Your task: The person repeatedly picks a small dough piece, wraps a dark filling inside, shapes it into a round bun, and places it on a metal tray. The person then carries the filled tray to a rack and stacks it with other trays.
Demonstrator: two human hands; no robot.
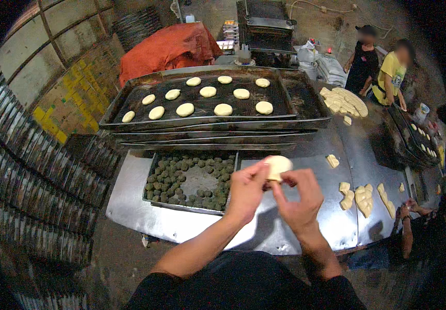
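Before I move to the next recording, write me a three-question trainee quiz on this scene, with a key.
1. True or false: the left hand holds a pale dough piece above the metal table.

2. How many dough rounds lie on the large dark tray ahead of the person?

3. What lies in the pan to the left of that hand?
a) bread loaves
b) dark balls
c) red cloth

Key: 1 true; 2 twelve; 3 b.

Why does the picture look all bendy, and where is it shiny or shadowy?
In the head view, the fisheye lens curves the front edge of the metal table; in the same view, glare whitens it beside the right hand, with shadow between the hands.
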